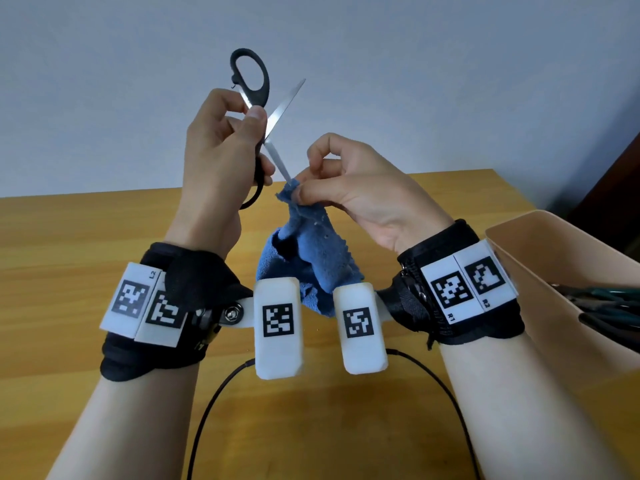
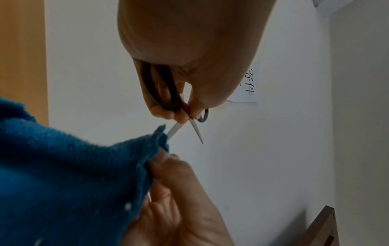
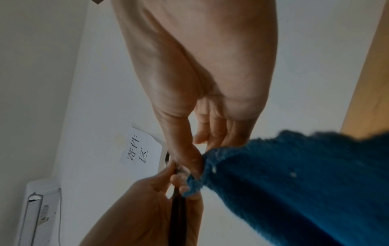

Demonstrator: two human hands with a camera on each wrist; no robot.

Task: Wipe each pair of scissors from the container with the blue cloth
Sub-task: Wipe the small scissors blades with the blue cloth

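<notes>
Blue cloth [image 1: 304, 244] was pinched round one blade by our right hand [image 1: 360, 188]; our left hand [image 1: 221, 161] held the scissors [image 1: 258, 109] splayed above the tabletop [image 1: 86, 244], exposing each edge. The container [image 1: 561, 268] sat at the right edge.

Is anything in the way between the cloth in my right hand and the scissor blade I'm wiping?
Nothing visible. The right hand pinches the cloth straight around the tip of the lower blade. The left hand holds the scissors open by the handles, clear of that blade.
</notes>
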